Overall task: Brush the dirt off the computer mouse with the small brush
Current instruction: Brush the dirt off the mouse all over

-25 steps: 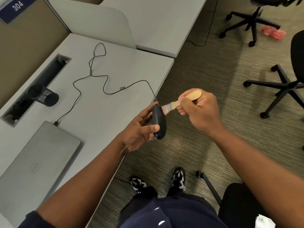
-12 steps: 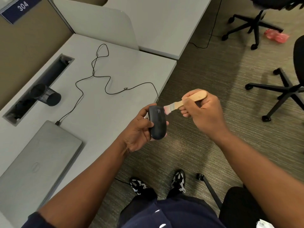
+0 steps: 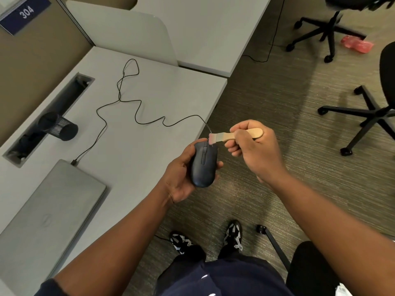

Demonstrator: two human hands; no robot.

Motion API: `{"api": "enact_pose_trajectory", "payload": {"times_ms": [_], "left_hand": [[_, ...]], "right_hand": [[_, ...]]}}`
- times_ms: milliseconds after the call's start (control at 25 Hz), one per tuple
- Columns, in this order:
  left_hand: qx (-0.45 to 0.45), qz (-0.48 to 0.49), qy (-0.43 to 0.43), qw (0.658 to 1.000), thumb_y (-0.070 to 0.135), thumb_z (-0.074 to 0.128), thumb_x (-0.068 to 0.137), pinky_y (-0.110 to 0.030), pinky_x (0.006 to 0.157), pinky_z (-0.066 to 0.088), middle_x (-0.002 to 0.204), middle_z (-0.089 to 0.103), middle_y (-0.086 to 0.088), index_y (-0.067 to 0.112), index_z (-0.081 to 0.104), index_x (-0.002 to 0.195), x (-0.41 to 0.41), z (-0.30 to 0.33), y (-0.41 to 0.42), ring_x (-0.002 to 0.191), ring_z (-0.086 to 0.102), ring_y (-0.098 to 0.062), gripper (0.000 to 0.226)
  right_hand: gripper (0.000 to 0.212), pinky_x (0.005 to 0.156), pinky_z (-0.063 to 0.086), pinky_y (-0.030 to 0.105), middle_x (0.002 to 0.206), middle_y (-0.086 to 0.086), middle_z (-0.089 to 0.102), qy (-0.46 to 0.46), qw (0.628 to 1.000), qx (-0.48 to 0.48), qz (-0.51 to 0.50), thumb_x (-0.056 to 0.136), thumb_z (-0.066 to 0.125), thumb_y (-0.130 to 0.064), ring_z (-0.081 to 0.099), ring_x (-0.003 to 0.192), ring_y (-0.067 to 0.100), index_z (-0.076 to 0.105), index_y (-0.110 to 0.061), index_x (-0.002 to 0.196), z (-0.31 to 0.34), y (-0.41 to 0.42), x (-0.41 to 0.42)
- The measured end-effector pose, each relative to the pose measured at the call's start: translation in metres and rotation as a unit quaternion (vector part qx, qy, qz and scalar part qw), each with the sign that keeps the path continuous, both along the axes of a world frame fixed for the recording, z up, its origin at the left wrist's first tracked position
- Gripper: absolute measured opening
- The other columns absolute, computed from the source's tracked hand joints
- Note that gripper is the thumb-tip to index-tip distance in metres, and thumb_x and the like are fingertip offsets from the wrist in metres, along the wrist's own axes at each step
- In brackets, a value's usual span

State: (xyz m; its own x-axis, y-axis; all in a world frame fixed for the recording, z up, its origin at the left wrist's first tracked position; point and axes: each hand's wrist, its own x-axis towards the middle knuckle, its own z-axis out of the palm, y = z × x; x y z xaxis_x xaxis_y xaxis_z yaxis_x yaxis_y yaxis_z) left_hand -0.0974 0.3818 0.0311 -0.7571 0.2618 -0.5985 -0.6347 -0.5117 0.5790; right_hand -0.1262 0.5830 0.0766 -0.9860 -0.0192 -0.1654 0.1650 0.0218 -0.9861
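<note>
My left hand (image 3: 181, 178) cradles a black wired computer mouse (image 3: 203, 164) just past the desk's edge, with its top and scroll wheel facing up at me. My right hand (image 3: 254, 150) grips the wooden handle of a small brush (image 3: 226, 137). The pale pink bristles rest on the mouse's front end, beside the scroll wheel. The mouse's thin black cable (image 3: 136, 112) loops back over the grey desk (image 3: 154, 99) to the laptop.
A closed grey laptop (image 3: 42, 212) lies at the desk's near left. A black mesh pen cup (image 3: 58, 129) lies tipped by the cable trough (image 3: 49, 116). Office chair bases (image 3: 367, 114) stand on the carpet to the right, and a pink wrapper (image 3: 355, 44) lies farther back.
My left hand has turned the mouse from edge-on to top-up. The brush has shifted from the mouse's side to its front end near the scroll wheel.
</note>
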Motion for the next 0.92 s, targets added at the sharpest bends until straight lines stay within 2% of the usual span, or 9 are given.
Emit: {"api": "enact_pose_trajectory", "payload": {"times_ms": [280, 360, 440, 520, 720, 800, 920], "left_hand": [[-0.028, 0.008, -0.006, 1.0, 0.042, 0.05, 0.104, -0.051, 0.084, 0.061, 0.142, 0.063, -0.022, 0.016, 0.056, 0.152, -0.006, -0.003, 0.001, 0.102, 0.073, -0.034, 0.054], [-0.014, 0.009, -0.006, 1.0, 0.042, 0.048, 0.107, -0.051, 0.083, 0.06, 0.136, 0.065, -0.02, 0.017, 0.056, 0.151, -0.006, -0.003, 0.002, 0.1, 0.073, -0.035, 0.051], [0.004, 0.001, -0.006, 1.0, 0.042, 0.045, 0.11, -0.05, 0.084, 0.058, 0.132, 0.065, -0.019, 0.017, 0.053, 0.153, -0.006, -0.003, 0.002, 0.103, 0.071, -0.036, 0.051], [0.003, -0.007, -0.004, 1.0, 0.043, 0.043, 0.111, -0.05, 0.085, 0.057, 0.132, 0.065, -0.019, 0.017, 0.051, 0.154, -0.007, -0.004, 0.003, 0.104, 0.07, -0.036, 0.051], [-0.021, 0.02, -0.015, 0.999, 0.041, 0.054, 0.101, -0.05, 0.079, 0.061, 0.136, 0.065, -0.017, 0.018, 0.057, 0.15, -0.01, -0.007, 0.0, 0.101, 0.07, -0.033, 0.054], [-0.002, 0.013, -0.015, 1.0, 0.042, 0.055, 0.101, -0.049, 0.08, 0.061, 0.134, 0.066, -0.018, 0.017, 0.056, 0.151, -0.008, -0.009, 0.0, 0.102, 0.071, -0.034, 0.056], [0.019, -0.002, 0.001, 1.0, 0.043, 0.052, 0.104, -0.05, 0.084, 0.058, 0.131, 0.066, -0.018, 0.019, 0.056, 0.15, -0.007, -0.011, 0.0, 0.104, 0.072, -0.037, 0.052]], "right_hand": [[0.023, 0.051, 0.055, 0.028, 0.069, 0.014, 0.075, -0.039, 0.994, 0.011, 0.099, 0.083, 0.055, -0.022, 0.07, 0.06, 0.023, 0.075, -0.013, 0.078, 0.008, -0.001, 0.004], [0.022, 0.052, 0.055, 0.027, 0.07, 0.013, 0.076, -0.025, 0.997, 0.005, 0.079, 0.085, 0.056, -0.023, 0.07, 0.06, 0.022, 0.075, -0.014, 0.08, 0.012, 0.001, 0.001], [0.02, 0.057, 0.057, 0.027, 0.073, 0.01, 0.077, -0.004, 0.999, 0.013, 0.035, 0.092, 0.057, -0.021, 0.073, 0.064, 0.02, 0.075, -0.016, 0.087, 0.013, 0.004, -0.008], [0.018, 0.063, 0.059, 0.029, 0.075, 0.007, 0.078, -0.008, 0.999, 0.035, 0.033, 0.095, 0.058, -0.02, 0.074, 0.068, 0.019, 0.076, -0.018, 0.09, 0.014, 0.004, -0.01], [0.029, 0.058, 0.058, 0.031, 0.07, 0.006, 0.078, -0.041, 0.99, 0.051, 0.123, 0.076, 0.057, -0.04, 0.075, 0.065, 0.022, 0.077, -0.019, 0.079, 0.016, -0.004, 0.007], [0.029, 0.059, 0.06, 0.031, 0.071, 0.004, 0.078, -0.017, 0.995, 0.048, 0.088, 0.077, 0.057, -0.043, 0.076, 0.066, 0.02, 0.077, -0.021, 0.081, 0.017, -0.003, 0.002], [0.017, 0.067, 0.064, 0.036, 0.074, 0.001, 0.079, 0.008, 0.997, 0.063, 0.037, 0.092, 0.059, -0.028, 0.076, 0.069, 0.017, 0.075, -0.026, 0.088, 0.016, -0.001, -0.01]]}}
